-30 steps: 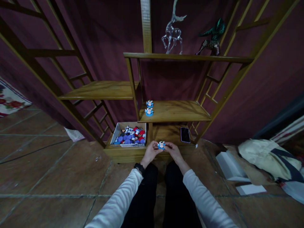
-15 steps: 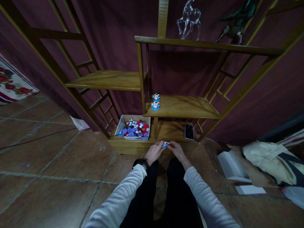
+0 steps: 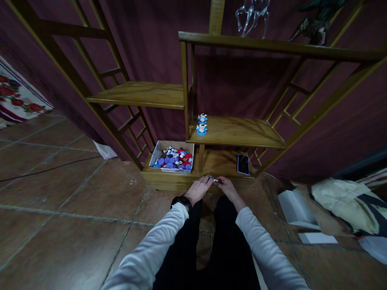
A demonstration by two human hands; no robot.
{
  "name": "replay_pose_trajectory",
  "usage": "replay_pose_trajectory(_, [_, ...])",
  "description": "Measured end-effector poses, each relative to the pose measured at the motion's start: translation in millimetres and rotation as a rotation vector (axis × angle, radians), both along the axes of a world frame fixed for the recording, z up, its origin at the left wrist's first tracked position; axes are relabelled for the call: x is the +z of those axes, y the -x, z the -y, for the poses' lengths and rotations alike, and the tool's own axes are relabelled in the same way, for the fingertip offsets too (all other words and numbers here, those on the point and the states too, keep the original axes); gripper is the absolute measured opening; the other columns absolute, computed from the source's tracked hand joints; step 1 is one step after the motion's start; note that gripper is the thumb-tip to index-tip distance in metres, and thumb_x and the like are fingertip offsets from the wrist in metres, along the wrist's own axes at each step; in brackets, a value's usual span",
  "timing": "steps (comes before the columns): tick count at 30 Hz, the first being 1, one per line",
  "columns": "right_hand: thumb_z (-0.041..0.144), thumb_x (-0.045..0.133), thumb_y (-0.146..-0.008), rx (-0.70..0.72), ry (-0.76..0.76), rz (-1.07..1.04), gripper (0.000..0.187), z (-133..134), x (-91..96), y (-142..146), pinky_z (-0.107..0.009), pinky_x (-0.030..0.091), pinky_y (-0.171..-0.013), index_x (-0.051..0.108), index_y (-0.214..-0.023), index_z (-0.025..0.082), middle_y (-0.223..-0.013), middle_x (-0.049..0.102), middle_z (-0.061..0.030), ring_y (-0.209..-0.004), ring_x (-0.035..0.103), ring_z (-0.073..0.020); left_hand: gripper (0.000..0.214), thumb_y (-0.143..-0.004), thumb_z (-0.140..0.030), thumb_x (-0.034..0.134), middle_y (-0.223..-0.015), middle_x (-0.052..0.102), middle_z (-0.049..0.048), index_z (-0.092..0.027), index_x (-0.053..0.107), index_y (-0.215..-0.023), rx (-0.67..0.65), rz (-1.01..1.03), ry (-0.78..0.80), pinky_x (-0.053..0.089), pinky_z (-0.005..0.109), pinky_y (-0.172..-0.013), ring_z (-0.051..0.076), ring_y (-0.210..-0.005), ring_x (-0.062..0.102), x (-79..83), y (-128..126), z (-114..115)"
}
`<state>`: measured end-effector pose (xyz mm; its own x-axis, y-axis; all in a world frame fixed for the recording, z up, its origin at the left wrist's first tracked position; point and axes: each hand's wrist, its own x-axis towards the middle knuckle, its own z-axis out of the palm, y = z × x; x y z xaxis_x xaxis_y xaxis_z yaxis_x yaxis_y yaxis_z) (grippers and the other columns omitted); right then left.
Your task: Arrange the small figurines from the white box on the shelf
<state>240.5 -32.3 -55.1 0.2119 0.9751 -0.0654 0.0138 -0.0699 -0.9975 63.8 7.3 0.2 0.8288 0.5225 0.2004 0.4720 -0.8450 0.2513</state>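
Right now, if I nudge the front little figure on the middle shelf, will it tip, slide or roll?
The front figure stands on a round blue base, so it would probably slide on the glossy wooden shelf rather than tip. It looks small, so it is likely light. A second figure stands close behind it, so a backward push may knock that one.
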Motion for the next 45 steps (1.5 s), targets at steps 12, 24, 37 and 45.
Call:
replay_pose_trajectory(12, [0.042, 0.073, -0.057, -0.03, -0.002, -0.03, 0.031, 5.4, 8.1, 2.1, -0.027, 0.043, -0.067, 0.06, -0.075, 0.019, -0.072, 0.063, 0.0009, -0.068, 0.056, -0.015, 0.036, -0.085, -0.012, 0.042, -0.124, 0.052, 0.0099, -0.022, 0.044, -0.119, 0.007, 0.051, 0.101, 0.041, 0.033, -0.093, 0.02, -0.114, 0.05, 8.4, -2.2, -0.4])
replay_pose_trajectory(24, [0.042, 0.07, -0.059, -0.107, 0.053, -0.092, 0.029, 4.6, 16.4, 8.1, -0.024, 0.045, -0.053, 0.062, -0.073, 0.019, -0.066, 0.061, 0.0019, -0.056, 0.054, -0.0116, 0.038, -0.05, -0.017, 0.079, -0.081, 0.069, 0.0027, -0.015, 0.06, -0.083, 0.258, 0.816, 1.175, 0.048, 0.03, -0.078, 0.015, -0.077, 0.063, -34.2, -19.2, -21.1])
replay_pose_trajectory(37, [0.047, 0.07, -0.061, -0.023, 0.073, -0.124, 0.037, 3.2, 27.1, 12.6, -0.023, 0.042, -0.054, 0.067, -0.082, 0.017, -0.062, 0.059, 0.0021, -0.054, 0.051, -0.0095, 0.043, -0.056, -0.022, 0.08, -0.096, 0.069, 0.0087, -0.013, 0.067, -0.096, 0.27, 0.87, 1.47, 0.046, 0.027, -0.08, 0.016, -0.085, 0.063, -27.7, -6.6, -20.9])
replay_pose_trajectory(45, [0.042, 0.074, -0.058, -0.014, 0.084, -0.145, 0.037, 2.5, 28.4, 14.7, -0.023, 0.043, -0.055, 0.068, -0.086, 0.018, -0.074, 0.065, -0.0006, -0.059, 0.053, -0.0105, 0.031, -0.063, -0.022, 0.076, -0.097, 0.069, 0.008, -0.013, 0.069, -0.092, 0.303, 0.89, 1.591, 0.048, 0.027, -0.084, 0.013, -0.085, 0.063, -23.8, -6.2, -20.8])
